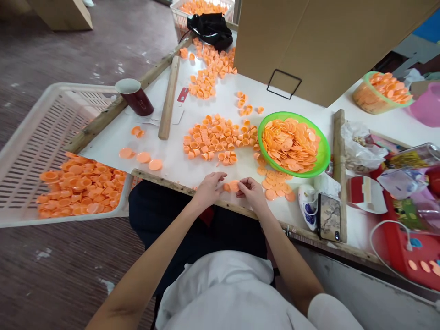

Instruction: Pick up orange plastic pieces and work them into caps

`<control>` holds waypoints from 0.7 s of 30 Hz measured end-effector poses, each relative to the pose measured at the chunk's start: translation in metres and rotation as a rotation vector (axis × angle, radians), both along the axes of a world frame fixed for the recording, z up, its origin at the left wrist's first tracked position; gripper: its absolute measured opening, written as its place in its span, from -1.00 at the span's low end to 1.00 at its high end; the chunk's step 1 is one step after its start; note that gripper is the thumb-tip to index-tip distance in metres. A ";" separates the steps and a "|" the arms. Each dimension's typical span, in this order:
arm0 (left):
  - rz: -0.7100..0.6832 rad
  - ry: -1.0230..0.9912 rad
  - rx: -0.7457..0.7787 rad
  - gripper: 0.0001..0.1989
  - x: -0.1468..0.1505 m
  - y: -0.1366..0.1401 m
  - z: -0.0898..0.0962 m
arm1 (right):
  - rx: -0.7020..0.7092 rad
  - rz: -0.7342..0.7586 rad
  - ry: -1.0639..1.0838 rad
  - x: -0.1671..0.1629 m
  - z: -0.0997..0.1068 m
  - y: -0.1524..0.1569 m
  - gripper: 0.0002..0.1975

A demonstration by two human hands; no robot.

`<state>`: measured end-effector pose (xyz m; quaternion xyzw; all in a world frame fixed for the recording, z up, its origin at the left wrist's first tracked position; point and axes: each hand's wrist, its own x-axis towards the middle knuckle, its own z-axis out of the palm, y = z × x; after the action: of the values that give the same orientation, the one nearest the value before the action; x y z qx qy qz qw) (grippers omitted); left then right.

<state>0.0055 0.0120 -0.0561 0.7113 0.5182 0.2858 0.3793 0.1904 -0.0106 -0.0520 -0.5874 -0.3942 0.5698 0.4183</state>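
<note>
Close to the front edge of the white table, my right hand (252,191) pinches a flat orange plastic disc (234,185) by its edge. My left hand (209,188) is curled beside it, its fingertips at a small orange plastic cup (226,187) that meets the disc's left side. Beyond my hands lies a loose heap of small orange cups (215,137). A green bowl (323,156) full of orange discs stands to the right of that heap. Several more discs (277,183) are spread on the table just right of my right hand.
A wooden bar (169,101) and a dark red mug (139,101) are at the left. Below the table's left edge, a white basket (30,137) holds orange pieces. A cardboard box (295,41) stands at the back. A phone (329,217) lies by the right wooden rail (338,160).
</note>
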 end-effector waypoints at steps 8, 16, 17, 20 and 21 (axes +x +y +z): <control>0.043 -0.012 -0.297 -0.88 -0.005 0.005 0.028 | -0.003 0.099 -0.196 -0.021 0.001 0.007 -0.76; 0.045 -0.027 -0.497 -0.92 0.002 0.016 0.015 | -0.135 0.244 -0.258 -0.017 0.015 0.017 -0.78; 0.035 -0.008 -0.493 -0.93 0.003 0.015 0.017 | -0.153 0.260 -0.238 -0.016 0.017 0.018 -0.79; 0.002 -0.002 -0.518 -0.91 0.005 0.011 0.022 | -0.189 0.296 -0.176 -0.013 0.018 0.019 -0.81; -0.005 -0.008 -0.527 -0.90 0.006 0.011 0.020 | -0.191 0.300 -0.171 -0.012 0.016 0.019 -0.81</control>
<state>0.0117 0.0232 -0.0356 0.5882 0.5714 0.1426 0.5542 0.1785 0.0084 -0.0356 -0.6054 -0.4554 0.6085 0.2361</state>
